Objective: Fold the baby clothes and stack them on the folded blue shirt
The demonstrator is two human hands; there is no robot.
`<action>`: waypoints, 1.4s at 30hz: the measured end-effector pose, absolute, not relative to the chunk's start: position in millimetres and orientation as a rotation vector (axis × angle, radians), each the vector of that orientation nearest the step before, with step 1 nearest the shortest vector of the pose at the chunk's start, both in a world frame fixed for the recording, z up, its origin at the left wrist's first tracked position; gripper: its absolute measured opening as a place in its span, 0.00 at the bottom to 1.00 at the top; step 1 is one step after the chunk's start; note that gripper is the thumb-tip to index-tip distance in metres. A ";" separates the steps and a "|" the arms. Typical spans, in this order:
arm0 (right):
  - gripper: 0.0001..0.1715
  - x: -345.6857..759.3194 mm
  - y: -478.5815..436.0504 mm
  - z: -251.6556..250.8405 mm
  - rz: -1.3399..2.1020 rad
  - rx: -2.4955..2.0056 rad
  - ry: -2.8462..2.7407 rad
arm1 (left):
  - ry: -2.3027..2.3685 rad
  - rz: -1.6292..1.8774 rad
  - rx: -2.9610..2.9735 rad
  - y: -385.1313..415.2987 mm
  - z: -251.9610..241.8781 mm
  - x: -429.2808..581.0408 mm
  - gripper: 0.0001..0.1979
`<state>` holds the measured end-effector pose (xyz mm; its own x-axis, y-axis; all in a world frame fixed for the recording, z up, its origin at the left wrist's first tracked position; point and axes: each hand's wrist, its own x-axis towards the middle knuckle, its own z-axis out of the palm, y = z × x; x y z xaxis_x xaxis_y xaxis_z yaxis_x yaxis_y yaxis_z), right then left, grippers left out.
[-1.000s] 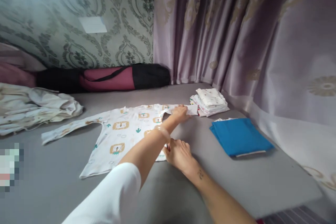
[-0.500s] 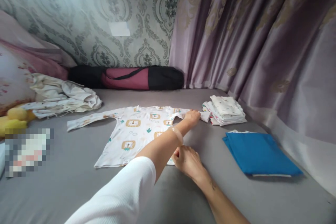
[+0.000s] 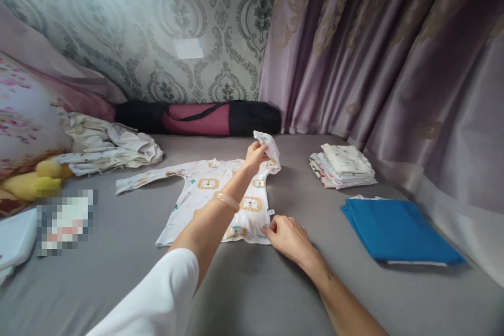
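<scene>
A small white long-sleeved shirt [image 3: 207, 199] printed with lions lies spread on the grey bed sheet [image 3: 236, 289]. My left hand [image 3: 256, 154] pinches the shirt's right-hand sleeve and holds it raised and bent inward above the shoulder. Close to the lower right corner of the shirt, my right hand [image 3: 289, 236] rests on the sheet, thumb and fingers closed on the hem edge. The other sleeve stretches out flat to the left. My left forearm hides part of the shirt's middle.
Folded clothes [image 3: 346, 165] are stacked at the right, behind a folded blue cloth [image 3: 401, 231]. Crumpled garments [image 3: 114, 144] and a yellow plush toy [image 3: 33, 181] lie at the left. A black and maroon long bag [image 3: 199, 118] lines the wall.
My left hand has lifted the sleeve off the bed and drawn it inward to the left. My right hand stays near the hem corner. The view has shifted slightly left.
</scene>
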<state>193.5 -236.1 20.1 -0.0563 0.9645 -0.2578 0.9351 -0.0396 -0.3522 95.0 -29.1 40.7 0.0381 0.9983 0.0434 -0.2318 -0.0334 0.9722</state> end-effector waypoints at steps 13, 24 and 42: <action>0.14 193.5 -234.3 20.2 0.671 -2.116 -2.153 | 0.900 1.564 0.663 -50.4 25.1 -31.9 0.15; 0.16 196.9 -229.6 19.5 0.712 -2.038 -2.172 | 1.009 1.422 0.477 -76.0 -12.4 -80.8 0.12; 0.20 179.2 -28.1 25.2 0.577 -1.716 -2.021 | 1.442 1.596 0.786 -79.6 -11.5 -92.2 0.09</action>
